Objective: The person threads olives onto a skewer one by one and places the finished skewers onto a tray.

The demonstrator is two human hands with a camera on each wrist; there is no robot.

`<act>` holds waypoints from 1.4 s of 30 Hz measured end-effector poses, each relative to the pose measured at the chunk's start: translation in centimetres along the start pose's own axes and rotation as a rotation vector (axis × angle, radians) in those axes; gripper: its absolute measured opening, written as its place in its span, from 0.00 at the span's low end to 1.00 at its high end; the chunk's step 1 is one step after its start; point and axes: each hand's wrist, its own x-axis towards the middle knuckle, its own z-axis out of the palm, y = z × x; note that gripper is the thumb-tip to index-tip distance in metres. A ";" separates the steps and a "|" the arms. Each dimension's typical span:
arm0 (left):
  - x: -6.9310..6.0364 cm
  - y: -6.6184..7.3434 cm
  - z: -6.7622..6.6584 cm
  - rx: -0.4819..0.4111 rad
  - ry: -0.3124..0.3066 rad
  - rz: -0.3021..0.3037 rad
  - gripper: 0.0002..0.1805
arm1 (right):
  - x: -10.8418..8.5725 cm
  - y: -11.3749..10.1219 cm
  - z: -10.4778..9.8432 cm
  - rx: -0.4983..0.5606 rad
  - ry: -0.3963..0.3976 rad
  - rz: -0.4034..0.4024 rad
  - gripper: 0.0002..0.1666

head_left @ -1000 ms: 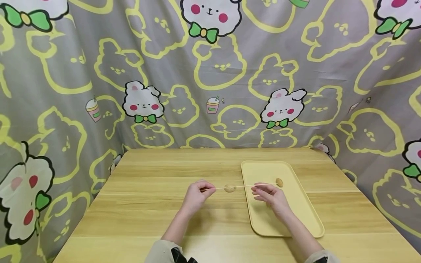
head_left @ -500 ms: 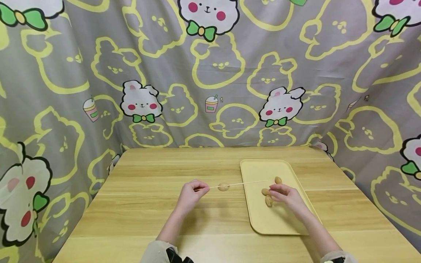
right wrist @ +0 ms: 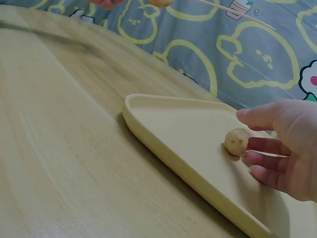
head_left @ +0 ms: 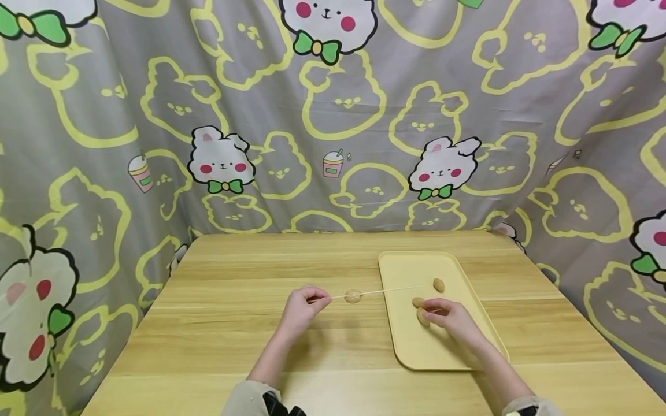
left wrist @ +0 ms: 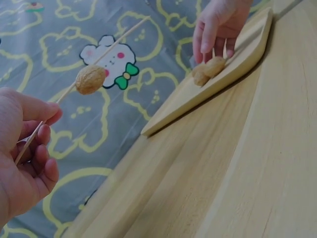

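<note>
My left hand (head_left: 306,306) pinches the lower end of a thin wooden skewer (head_left: 392,289), held above the table and pointing right. One brown, wrinkled, ball-shaped piece of food (left wrist: 90,80) is threaded on it, some way beyond the fingers. Over the yellow tray (head_left: 398,349), my right hand (head_left: 457,322) reaches down at a pair of similar balls. The nearer ball (head_left: 422,317) lies at its fingertips; in the right wrist view the thumb stands apart from it. Just behind is the second ball (head_left: 417,302). A third loose ball (head_left: 439,285) lies farther back on the tray.
The tray has a low raised rim and lies on the right half of a wooden table (head_left: 250,271). A grey curtain (head_left: 291,115) with yellow outlines and white cartoon animals hangs behind and at both sides.
The right hand has left the skewer, moved right over the tray, then lowered to the nearer ball. The left hand has shifted slightly left with the skewer and its threaded ball.
</note>
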 end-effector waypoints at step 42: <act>-1.4 3.3 -0.3 0.024 -0.050 -0.045 0.03 | -0.1 -3.2 -0.8 0.144 0.037 -0.031 0.25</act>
